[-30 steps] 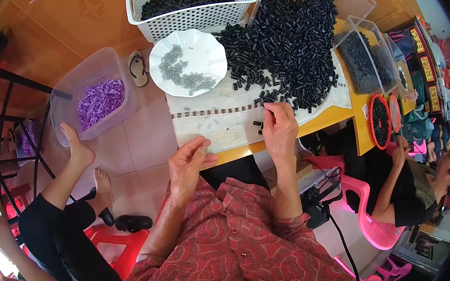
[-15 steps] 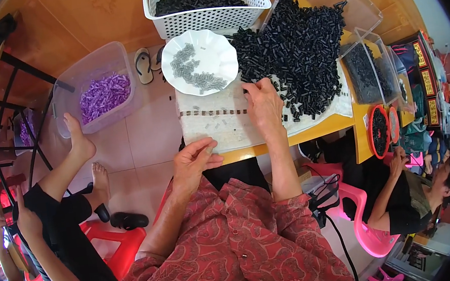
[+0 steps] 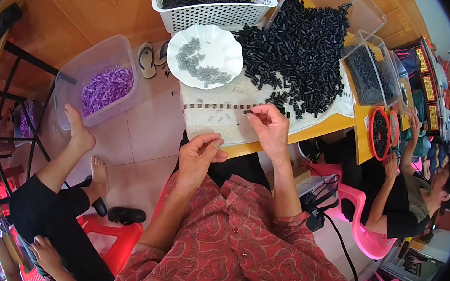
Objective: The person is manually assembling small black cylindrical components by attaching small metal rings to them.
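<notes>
My right hand (image 3: 271, 132) pinches a short black tube (image 3: 247, 112) between thumb and fingertips, above the front part of the white cloth (image 3: 199, 133). To its left, my left hand (image 3: 197, 161) is closed in a pinch at the table's front edge; a tiny greyish thing shows at the fingertips, too small to name. Beyond the hands stands a white scalloped plate (image 3: 225, 46) with small clear pieces (image 3: 212, 75) along its left and lower part. A few more clear pieces lie loose on the cloth. A large heap of black tubes (image 3: 300, 48) spreads over the right of the cloth.
A white perforated basket (image 3: 211, 17) of black pieces stands behind the plate. Clear bins (image 3: 366, 66) and a red basket (image 3: 379, 133) are at the right. A clear tub (image 3: 116, 111) of purple pieces sits on the floor at left. People sit on both sides.
My right hand has drawn back from the edge of the heap toward my left hand, bringing a black tube. My left hand stays pinched near the table edge.
</notes>
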Demonstrator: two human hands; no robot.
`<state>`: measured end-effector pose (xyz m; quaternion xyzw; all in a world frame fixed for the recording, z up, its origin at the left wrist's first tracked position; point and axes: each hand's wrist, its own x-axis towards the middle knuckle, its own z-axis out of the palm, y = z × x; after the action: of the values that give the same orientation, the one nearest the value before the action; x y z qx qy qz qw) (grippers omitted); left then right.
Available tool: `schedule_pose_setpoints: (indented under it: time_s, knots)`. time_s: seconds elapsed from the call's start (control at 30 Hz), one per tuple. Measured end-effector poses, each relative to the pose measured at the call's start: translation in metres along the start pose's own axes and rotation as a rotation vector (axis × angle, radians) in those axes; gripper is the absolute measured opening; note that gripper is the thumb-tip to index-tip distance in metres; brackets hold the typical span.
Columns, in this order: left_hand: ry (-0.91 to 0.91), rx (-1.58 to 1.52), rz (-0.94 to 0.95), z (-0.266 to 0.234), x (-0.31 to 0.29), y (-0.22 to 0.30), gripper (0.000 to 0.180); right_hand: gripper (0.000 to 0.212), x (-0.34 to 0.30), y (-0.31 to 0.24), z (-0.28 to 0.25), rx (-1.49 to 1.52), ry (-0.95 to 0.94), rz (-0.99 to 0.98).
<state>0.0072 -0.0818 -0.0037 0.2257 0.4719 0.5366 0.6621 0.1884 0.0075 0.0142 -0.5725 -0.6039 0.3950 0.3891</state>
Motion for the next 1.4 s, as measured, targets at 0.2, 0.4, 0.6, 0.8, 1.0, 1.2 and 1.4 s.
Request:
schedule_pose_setpoints:
  time_s: [0.2, 0.4, 0.6, 0.8, 1.0, 1.2, 1.4]
  knots:
    - [-0.020, 0.060, 0.052, 0.008, -0.003, -0.004, 0.026, 0.014, -0.029, -0.010, 0.003, 0.229, -0.076, 0.028]
    - [-0.054, 0.016, 0.204, 0.009, -0.007, -0.004, 0.028, 0.012, -0.049, -0.023, 0.013, 0.159, -0.127, -0.037]
    - [-0.077, -0.007, 0.155, -0.005, -0.005, -0.017, 0.024, 0.012, -0.058, -0.029, 0.017, 0.184, -0.194, -0.054]
    - [-0.130, -0.412, -0.037, -0.007, -0.007, -0.011, 0.021, 0.011, -0.065, -0.023, 0.020, 0.312, -0.225, 0.029]
    - [-0.190, -0.451, -0.075, -0.009, -0.007, -0.013, 0.022, 0.011, -0.066, -0.025, 0.021, 0.344, -0.232, 0.036]
    - [-0.162, -0.375, -0.045, -0.007, -0.008, -0.014, 0.020, 0.008, -0.068, -0.026, 0.021, 0.306, -0.239, -0.007]
    - [-0.144, -0.333, -0.024, -0.006, -0.011, -0.013, 0.017, 0.007, -0.071, -0.020, 0.020, 0.321, -0.188, 0.016]
